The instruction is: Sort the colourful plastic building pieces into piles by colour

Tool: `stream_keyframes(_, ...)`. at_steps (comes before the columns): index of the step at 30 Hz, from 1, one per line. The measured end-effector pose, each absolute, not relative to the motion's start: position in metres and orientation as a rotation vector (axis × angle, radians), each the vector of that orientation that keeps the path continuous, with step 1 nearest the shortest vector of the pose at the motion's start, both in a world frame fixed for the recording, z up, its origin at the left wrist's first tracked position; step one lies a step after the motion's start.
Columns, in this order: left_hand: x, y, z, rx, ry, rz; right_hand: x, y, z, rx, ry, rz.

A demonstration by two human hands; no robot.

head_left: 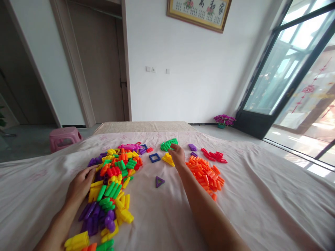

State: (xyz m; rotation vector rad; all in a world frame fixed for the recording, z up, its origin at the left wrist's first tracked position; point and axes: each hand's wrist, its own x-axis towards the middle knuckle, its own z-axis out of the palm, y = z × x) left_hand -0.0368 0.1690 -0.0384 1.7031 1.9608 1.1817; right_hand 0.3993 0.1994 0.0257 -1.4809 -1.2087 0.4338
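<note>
A long mixed heap of plastic pieces in yellow, green, purple, red and orange lies on the left of the cloth. At its left edge is my left hand, fingers bent against the pieces; what they hold, if anything, is hidden. My right hand reaches forward over the cloth, its fingers close together beside the green pile and the yellow pieces. Whether it holds a piece is too small to tell. Right of that forearm lies an orange pile, with red pieces behind it.
A blue square frame and a purple triangle lie between the piles. Small purple pieces sit right of the green pile. The patterned cloth covers the surface. A pink stool stands beyond at the left.
</note>
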Motion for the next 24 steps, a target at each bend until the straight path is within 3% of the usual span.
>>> stream_keyframes(12, -0.035, 0.167, -0.036, 1.696, 1.968, 1.184, 0.397, 0.173, 0.022, -2.141, -1.640, 0.049)
stream_keyframes(24, -0.033, 0.164, -0.033, 1.694, 1.979, 1.176, 0.383, 0.159, 0.035, -2.187, -1.774, 0.024)
